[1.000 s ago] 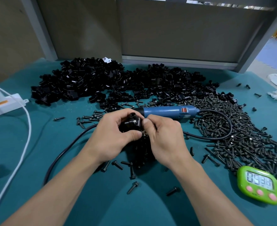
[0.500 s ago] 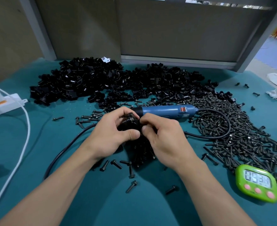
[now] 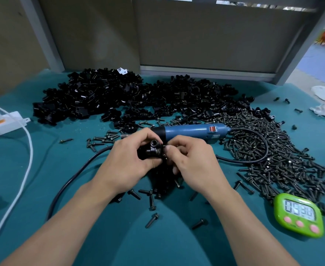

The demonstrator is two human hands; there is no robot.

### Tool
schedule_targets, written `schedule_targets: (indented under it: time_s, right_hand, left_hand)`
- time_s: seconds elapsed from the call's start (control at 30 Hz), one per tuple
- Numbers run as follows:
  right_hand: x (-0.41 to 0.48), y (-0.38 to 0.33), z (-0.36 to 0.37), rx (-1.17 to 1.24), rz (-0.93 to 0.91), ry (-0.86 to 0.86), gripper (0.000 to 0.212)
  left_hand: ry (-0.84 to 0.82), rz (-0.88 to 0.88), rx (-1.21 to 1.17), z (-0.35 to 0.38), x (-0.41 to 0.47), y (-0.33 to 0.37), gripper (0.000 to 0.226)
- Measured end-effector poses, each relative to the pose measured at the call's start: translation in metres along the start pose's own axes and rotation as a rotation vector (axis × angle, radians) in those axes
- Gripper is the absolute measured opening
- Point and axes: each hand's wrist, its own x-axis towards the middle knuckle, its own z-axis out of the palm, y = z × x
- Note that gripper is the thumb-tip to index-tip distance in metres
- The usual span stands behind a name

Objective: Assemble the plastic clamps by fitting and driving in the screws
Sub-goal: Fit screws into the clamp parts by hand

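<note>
— Where's the clamp?
— Above the teal table (image 3: 43, 179), centre-front: the left hand (image 3: 128, 162) curls round the black clamp (image 3: 151, 150), thumb beneath
— And the right hand (image 3: 194, 160)?
— It pinches a screw (image 3: 164, 149) at the clamp's right side. Just behind lies the blue screwdriver (image 3: 192, 131); the screw heap (image 3: 272, 150) and green timer (image 3: 299, 215) sit farther right

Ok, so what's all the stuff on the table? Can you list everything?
clamp parts: a big heap, black, at the back
screws: a big heap plus strays, dark, right and front
screwdriver: one, blue, middle, with a black cable
timer: one, green, front right
power strip: one, white, left edge, with a white cable
crumpled scraps: two, white, far right
table: one, teal
held clamp: one, black, middle
left hand: grips the held clamp
right hand: pinches at its side
</note>
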Motion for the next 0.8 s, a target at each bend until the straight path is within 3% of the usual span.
schedule_targets:
  time_s: [0.2, 0.33, 0.47, 0.53, 0.63, 0.8]
  right_hand:
    - [-0.0018, -0.0041, 0.0015, -0.049, 0.072, 0.008, 0.027]
    - [-0.005, -0.0065, 0.0006, 0.041, 0.112, 0.025, 0.025]
    - [-0.0074, -0.006, 0.002, -0.031, 0.027, 0.048, 0.018]
    - [-0.0086, -0.0045, 0.0048, -0.083, -0.03, 0.051, 0.025]
    - [-0.0076, -0.003, 0.0062, -0.128, -0.136, 0.09, 0.025]
    - [-0.0049, -0.0029, 0.004, 0.078, -0.066, 0.08, 0.023]
  left_hand:
    - [-0.018, 0.044, -0.051, -0.0011, 0.0025, -0.0006, 0.04]
    - [-0.041, 0.025, -0.126, -0.0031, 0.0061, -0.004, 0.032]
    - [-0.154, -0.043, -0.283, -0.0039, 0.0089, -0.0041, 0.019]
    - [-0.2, -0.083, -0.357, -0.0044, 0.0091, -0.004, 0.015]
    - [-0.197, -0.202, -0.49, -0.0045, 0.0092, -0.0055, 0.007]
    - [-0.164, -0.234, -0.514, -0.0006, 0.0074, -0.0049, 0.014]
